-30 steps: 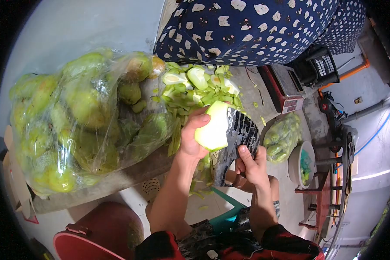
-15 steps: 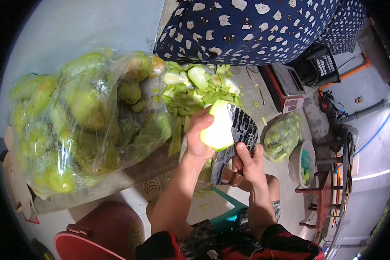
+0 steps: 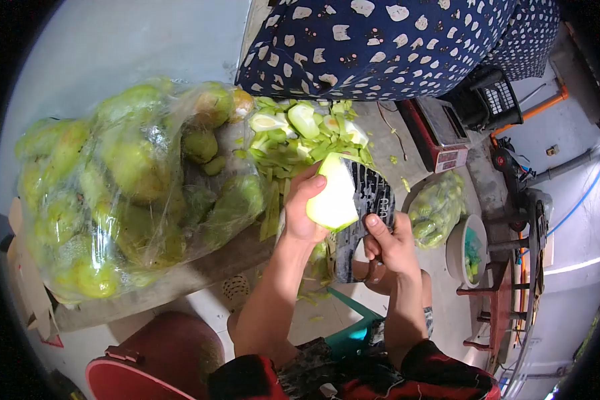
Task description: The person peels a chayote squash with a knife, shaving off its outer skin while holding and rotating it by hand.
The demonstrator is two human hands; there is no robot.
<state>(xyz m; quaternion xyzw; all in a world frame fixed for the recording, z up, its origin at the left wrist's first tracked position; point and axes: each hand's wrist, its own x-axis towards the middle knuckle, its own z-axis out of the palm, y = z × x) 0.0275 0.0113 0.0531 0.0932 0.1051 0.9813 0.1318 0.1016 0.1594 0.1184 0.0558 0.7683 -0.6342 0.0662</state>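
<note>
My left hand (image 3: 304, 205) is wrapped round a pale, peeled green fruit (image 3: 335, 195) from its left side. In my right hand (image 3: 389, 241) is the handle of a wide dark blade (image 3: 370, 193) with slots and lettering, its upper part touching the right side of the fruit. Behind the fruit lies a heap of green peel and cut pieces (image 3: 303, 121). A clear plastic bag of green fruits (image 3: 137, 167) stands to the left on the concrete ledge (image 3: 113, 308).
A red bin (image 3: 153, 353) stands below the ledge. To the right are a red scale (image 3: 440, 133), a bag of green pieces (image 3: 437, 210), a pale tub (image 3: 457, 253) and a black crate (image 3: 497, 100). Dark patterned cloth (image 3: 393, 53) hangs at the top.
Compared with a second ago, the fruit has shifted slightly right, and the blade has tilted and moved a little against it. Both hands keep their holds.
</note>
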